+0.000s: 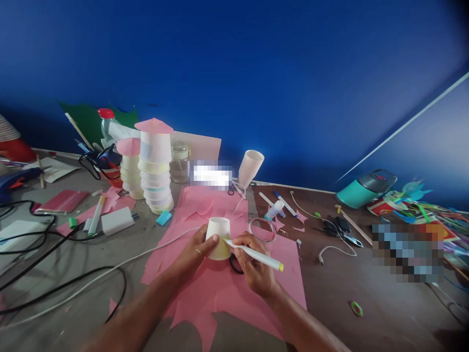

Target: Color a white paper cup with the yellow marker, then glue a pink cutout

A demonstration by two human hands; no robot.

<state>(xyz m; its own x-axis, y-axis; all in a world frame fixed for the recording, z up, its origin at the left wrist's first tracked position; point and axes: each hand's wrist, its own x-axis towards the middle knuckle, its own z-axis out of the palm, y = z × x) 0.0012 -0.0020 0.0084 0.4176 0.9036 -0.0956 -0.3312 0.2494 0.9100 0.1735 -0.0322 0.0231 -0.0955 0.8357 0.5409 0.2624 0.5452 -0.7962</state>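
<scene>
A white paper cup (pixel 219 233) is upside down over the pink paper (pixel 234 293), its lower part coloured yellow. My left hand (pixel 198 244) grips the cup from the left, thumb across its front. In my right hand (pixel 254 264) is a white marker (pixel 264 257) with a yellow end cap. Its tip points left and meets the cup's right side, or nearly so; exact contact is too small to tell. Partly hidden behind my right hand lies a dark ring-shaped item (pixel 235 264), perhaps scissor handles.
Two cup towers (pixel 156 166) with pink paper tops stand back left. A leaning stack of cups (pixel 251 166) is at the back. A tape roll (pixel 262 229), markers (pixel 285 204) and a teal bottle (pixel 366 188) lie rightward. Cables (pixel 110 266) cross the left side.
</scene>
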